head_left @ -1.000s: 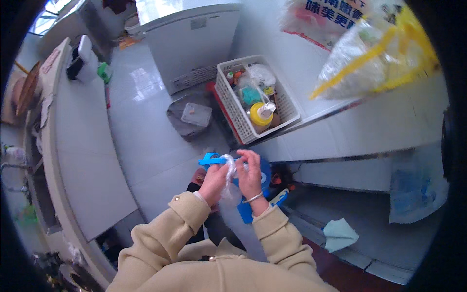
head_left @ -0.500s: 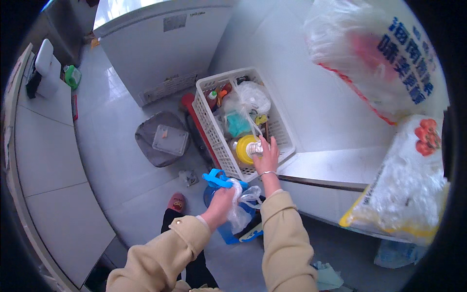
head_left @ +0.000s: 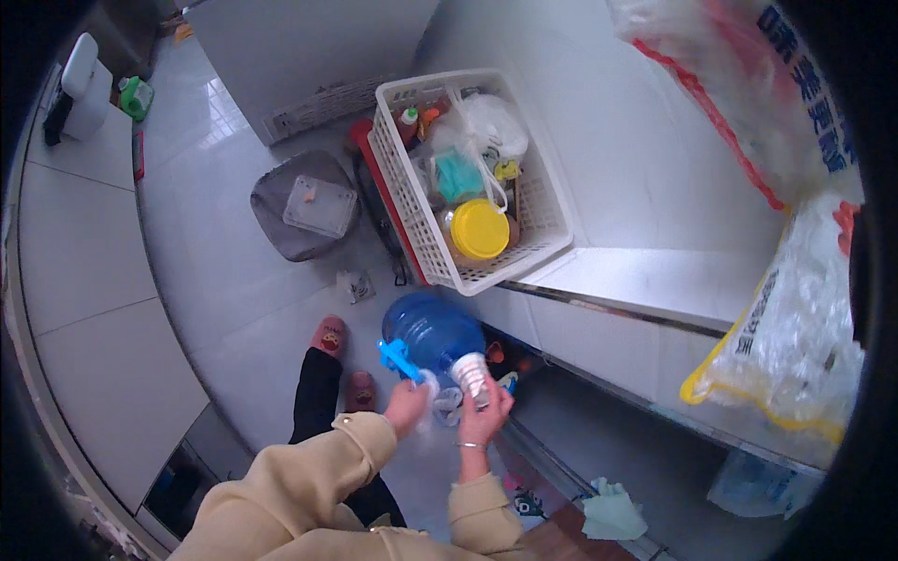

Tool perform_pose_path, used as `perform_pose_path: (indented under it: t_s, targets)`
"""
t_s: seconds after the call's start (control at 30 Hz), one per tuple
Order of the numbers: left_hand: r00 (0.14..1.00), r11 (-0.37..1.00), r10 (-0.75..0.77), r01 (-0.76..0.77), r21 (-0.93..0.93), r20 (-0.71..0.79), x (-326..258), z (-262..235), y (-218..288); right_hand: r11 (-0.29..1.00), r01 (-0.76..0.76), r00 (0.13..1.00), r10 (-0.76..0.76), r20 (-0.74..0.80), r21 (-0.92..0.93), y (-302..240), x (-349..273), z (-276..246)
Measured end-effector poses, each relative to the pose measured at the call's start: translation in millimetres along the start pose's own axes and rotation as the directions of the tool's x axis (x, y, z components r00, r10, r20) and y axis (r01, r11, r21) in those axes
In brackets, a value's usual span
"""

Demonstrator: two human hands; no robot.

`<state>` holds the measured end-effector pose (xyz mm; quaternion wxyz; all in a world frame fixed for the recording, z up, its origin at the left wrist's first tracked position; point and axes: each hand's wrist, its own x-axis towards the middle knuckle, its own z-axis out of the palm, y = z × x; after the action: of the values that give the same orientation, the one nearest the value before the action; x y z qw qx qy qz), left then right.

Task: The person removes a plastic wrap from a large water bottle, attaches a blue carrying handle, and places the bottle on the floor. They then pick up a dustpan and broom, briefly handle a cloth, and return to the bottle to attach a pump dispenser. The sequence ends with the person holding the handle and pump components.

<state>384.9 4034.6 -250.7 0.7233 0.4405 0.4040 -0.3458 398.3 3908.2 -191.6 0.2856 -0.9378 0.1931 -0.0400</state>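
My right hand [head_left: 487, 417] is closed round a small whitish cylinder with printed bands, perhaps a stack of paper cups [head_left: 471, 376], held over a big blue water jug [head_left: 430, 329]. Close to its left, my left hand [head_left: 408, 408] is closed on a crumpled clear plastic bag [head_left: 429, 385]. A bright blue plastic piece [head_left: 400, 359] sticks out beyond my left fingers; whether they grip it too I cannot tell. Ahead is a white plastic basket [head_left: 447, 271] with a yellow-lidded jar [head_left: 481, 230], plastic bags [head_left: 496, 126] and a green-capped bottle [head_left: 408, 120] in it.
A grey bin [head_left: 278, 201] with a clear container lid [head_left: 320, 207] on it stands left of the basket. At right, a ledge [head_left: 617, 332] bears large printed plastic bags [head_left: 795, 327]. A pale green cloth [head_left: 614, 510] lies low on the right. Cabinets [head_left: 89, 243] line the left.
My right hand has drawn back from the basket toward me, bringing the cylinder off the jar's yellow lid. My left hand has shifted slightly nearer, and the view has tilted, showing more of the jug.
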Motion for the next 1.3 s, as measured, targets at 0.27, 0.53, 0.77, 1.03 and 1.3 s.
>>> perform_pose_path:
  t_s: [0.27, 0.53, 0.77, 1.03, 1.3]
  targets:
    - [0.991, 0.966, -0.125, 0.111, 0.233, 0.047, -5, 4, -67, 0.993, -0.046, 0.998, 0.049, 0.029, -0.108, 101, -27, 43]
    - [0.999, 0.96, -0.05, 0.044, 0.275, 0.015, -9, -9, -64, 0.994, -0.001, 0.995, 0.012, 0.102, -0.107, 114, -2, 66]
    - [0.996, 0.962, -0.083, 0.073, 0.263, 0.025, -2, -29, -64, 0.988, -0.015, 0.978, 0.047, 0.201, -0.154, 104, 18, 58]
    - [0.999, 0.894, -0.031, 0.022, 0.447, 0.014, -2, -35, -39, 0.89, -0.386, 0.919, 0.393, 0.021, 0.241, 146, -20, 40]
    - [0.995, 0.743, 0.026, 0.046, 0.667, -0.097, 35, -6, -39, 0.974, -0.225, 0.974, 0.225, -0.028, -0.01, 159, -22, 36]
